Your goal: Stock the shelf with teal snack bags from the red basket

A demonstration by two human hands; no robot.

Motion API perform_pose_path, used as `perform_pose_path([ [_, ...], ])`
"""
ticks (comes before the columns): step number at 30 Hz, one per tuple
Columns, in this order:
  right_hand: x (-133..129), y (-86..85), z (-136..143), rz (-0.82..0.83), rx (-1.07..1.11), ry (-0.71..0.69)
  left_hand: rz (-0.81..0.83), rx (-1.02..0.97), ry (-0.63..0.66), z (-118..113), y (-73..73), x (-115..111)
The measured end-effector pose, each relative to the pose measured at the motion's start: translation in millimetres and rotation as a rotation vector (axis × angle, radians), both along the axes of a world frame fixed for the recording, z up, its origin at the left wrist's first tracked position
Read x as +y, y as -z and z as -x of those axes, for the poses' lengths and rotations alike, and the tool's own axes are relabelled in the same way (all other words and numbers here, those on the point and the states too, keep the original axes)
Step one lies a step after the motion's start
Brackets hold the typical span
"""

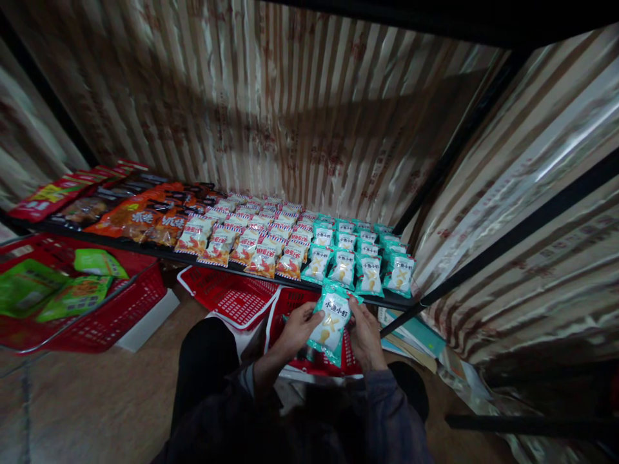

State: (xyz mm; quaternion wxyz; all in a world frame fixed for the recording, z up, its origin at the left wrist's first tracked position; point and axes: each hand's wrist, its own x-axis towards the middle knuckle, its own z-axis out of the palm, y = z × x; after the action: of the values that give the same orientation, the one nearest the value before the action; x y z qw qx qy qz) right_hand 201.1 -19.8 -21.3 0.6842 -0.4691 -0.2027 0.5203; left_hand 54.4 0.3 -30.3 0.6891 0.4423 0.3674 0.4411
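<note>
Between my two hands is a teal-and-white snack bag (331, 322), its printed front turned up toward me. My left hand (300, 327) grips its left edge, the thumb lying on the front. On the opposite edge, my right hand (365, 332) is closed round the side, with part of its fingers hidden. Just beyond, rows of matching teal snack bags (343, 265) stand on the shelf's right end. White-and-orange snack bags (264, 254) fill the rows to their left. Beneath the held bag is a red basket (351, 361), its contents mostly hidden.
Orange-and-black bags (145, 219) and red bags (58, 196) occupy the shelf's left part. A red basket (140, 296) with green packets (80, 296) sits at left. Another red basket (232, 299) lies under the shelf edge. A black post (454, 280) slants at right, near flattened cardboard (420, 335).
</note>
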Motion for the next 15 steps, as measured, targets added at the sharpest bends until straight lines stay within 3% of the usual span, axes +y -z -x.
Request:
perform_pose_path([
  [7, 5, 1.5, 4, -0.003, 0.022, -0.009, 0.007, 0.018, -0.044, 3, 2.5, 1],
  [15, -7, 3.0, -19, 0.01, -0.005, 0.083, -0.009, -0.003, 0.032, -19, -0.8, -7],
])
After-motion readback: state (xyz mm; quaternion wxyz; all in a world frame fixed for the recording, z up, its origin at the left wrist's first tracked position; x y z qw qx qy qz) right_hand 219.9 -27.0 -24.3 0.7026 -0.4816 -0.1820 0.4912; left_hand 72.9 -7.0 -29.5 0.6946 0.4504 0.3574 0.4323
